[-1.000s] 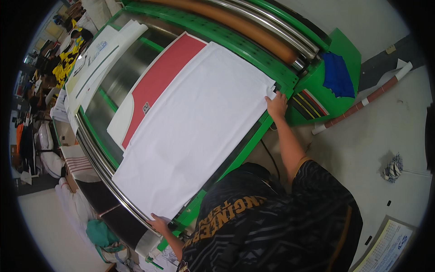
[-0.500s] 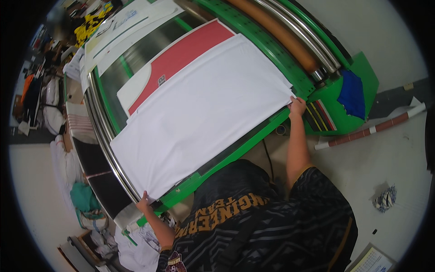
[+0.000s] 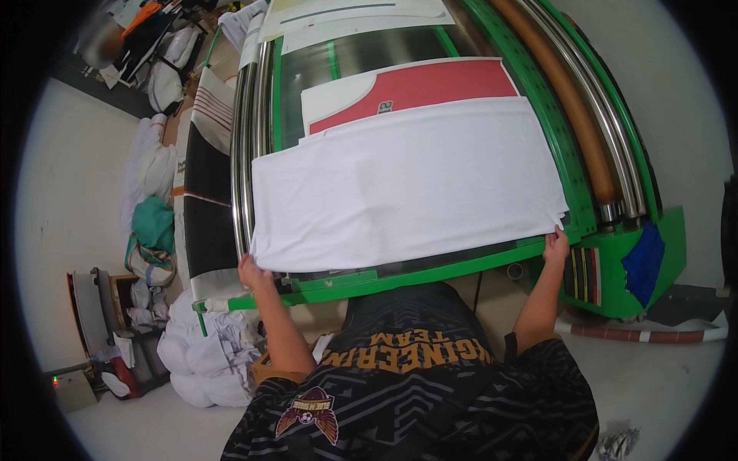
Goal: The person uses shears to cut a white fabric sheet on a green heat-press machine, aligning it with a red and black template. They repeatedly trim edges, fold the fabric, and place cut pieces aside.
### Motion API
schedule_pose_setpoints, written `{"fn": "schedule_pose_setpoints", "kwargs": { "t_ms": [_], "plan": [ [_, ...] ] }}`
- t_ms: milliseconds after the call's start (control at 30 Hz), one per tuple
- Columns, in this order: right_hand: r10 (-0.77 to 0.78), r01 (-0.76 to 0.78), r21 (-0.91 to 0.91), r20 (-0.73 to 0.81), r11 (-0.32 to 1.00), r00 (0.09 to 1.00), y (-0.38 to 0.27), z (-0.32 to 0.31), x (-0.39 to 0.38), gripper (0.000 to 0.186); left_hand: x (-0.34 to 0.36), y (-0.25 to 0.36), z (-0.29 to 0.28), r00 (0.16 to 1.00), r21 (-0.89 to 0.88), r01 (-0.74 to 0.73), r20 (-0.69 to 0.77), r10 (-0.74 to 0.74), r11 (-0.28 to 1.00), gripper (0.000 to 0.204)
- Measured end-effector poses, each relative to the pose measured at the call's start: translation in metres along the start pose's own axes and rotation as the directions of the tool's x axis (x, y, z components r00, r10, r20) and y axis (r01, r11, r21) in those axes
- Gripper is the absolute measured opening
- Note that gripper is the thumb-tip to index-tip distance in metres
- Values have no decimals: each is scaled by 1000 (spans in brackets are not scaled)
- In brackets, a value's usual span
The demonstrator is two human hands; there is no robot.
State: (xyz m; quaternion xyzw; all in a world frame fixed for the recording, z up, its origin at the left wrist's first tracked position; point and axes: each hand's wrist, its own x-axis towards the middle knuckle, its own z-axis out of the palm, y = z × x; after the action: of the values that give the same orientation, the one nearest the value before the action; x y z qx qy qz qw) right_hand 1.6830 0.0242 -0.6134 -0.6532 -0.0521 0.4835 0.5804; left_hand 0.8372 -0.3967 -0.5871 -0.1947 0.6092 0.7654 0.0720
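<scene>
A white fabric panel (image 3: 407, 188) lies spread over the near end of the green-framed machine's bed. Its near left corner is pinched by my left hand (image 3: 255, 274), beside the chrome rollers. At the near right corner, my right hand (image 3: 556, 243) grips the cloth between thumb and fingers. Beyond the cloth's far edge shows a printed sheet (image 3: 438, 81) in red and white, partly covered by the fabric. Small wrinkles run across the cloth near its left side.
Chrome rollers (image 3: 244, 154) flank the bed on the left, a brown roller (image 3: 573, 115) on the right. A blue cloth (image 3: 644, 265) hangs on the green end housing. White bundles (image 3: 207, 353) sit on the floor at lower left. A paper roll (image 3: 646, 335) lies at right.
My view has turned, so the machine now appears more squarely ahead. Both hands still hold the near corners, and the cloth's near edge now hangs closer to the green front rail.
</scene>
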Motion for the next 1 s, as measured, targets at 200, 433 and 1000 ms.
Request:
{"fn": "schedule_pose_setpoints", "kwargs": {
  "t_ms": [200,433,1000],
  "plan": [
    [-13,12,-43,-16,999,1000,12,10,-7,51,-190,47,161,506,132,-830,587,632,542,18],
    [-81,81,-24,-1,996,997,23,11,-9,52,-370,17,209,-417,-325,-722,909,-10,611,29],
    [-409,667,-744,621,-40,668,70,170,-185,42,-270,-47,115,543,607,-778,780,-311,165,50]
  ]
}}
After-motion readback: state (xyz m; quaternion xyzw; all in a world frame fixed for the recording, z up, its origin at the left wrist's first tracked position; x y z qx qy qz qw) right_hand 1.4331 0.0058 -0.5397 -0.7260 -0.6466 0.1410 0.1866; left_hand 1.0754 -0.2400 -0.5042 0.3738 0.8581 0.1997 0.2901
